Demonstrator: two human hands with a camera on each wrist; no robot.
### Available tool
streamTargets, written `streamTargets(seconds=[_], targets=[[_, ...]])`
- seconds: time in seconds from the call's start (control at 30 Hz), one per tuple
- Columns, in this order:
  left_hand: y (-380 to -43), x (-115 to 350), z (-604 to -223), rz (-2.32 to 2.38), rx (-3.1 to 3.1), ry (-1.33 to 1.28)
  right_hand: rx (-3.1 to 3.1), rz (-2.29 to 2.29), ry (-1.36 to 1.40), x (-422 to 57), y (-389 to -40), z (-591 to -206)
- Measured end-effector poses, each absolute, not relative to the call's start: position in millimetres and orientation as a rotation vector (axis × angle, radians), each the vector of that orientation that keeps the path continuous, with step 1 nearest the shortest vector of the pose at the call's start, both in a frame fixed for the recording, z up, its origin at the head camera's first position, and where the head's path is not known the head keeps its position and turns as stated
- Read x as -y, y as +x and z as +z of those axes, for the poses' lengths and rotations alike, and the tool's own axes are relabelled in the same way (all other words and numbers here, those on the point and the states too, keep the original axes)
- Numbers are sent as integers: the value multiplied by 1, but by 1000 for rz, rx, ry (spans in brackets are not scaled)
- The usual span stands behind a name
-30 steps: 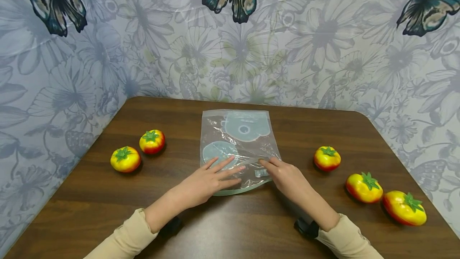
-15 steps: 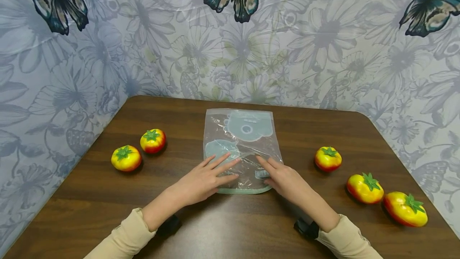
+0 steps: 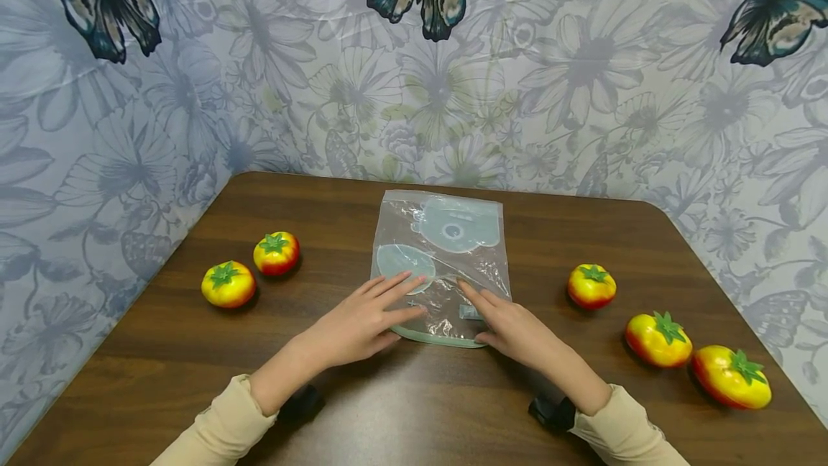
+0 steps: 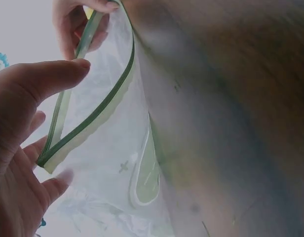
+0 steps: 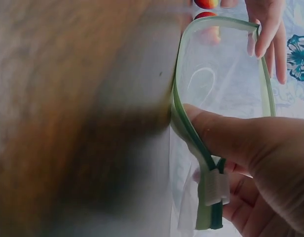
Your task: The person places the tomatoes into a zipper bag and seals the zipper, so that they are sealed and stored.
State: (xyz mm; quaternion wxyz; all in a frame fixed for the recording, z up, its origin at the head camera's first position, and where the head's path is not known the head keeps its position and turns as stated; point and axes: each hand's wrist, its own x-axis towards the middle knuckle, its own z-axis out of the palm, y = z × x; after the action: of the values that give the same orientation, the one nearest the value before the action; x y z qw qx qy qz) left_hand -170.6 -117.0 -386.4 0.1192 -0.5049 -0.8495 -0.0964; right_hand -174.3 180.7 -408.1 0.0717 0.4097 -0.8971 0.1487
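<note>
Well, the left hand, spread wide, and right hand, nearly straight, just touch the bag; its floppy top rim could drop if they slip.

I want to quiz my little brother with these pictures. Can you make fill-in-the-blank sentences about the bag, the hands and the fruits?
1. The rim around the mouth of the clear bag is coloured ____.
2. The slider on the rim is next to the ____ one of the person's hands.
3. The number of fruits on the person's left of the bag is ____.
4. The number of fruits on the person's right of the bag is ____.

Missing words: green; right; two; three.
</note>
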Motion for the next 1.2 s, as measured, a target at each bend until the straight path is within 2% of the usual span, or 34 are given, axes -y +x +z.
streamTargets(seconds=[0.73,0.93,1.2], targets=[[-180,131,-369,-463,2305,-1381,2738,509,1228,-183,-175,-407],[-181,150,-359,-576,2289,-1303,2766,516,1210,-183,-176,-406],[-178,194,-347,-623,2310,-1065,2760,509,1210,-183,-175,-407]])
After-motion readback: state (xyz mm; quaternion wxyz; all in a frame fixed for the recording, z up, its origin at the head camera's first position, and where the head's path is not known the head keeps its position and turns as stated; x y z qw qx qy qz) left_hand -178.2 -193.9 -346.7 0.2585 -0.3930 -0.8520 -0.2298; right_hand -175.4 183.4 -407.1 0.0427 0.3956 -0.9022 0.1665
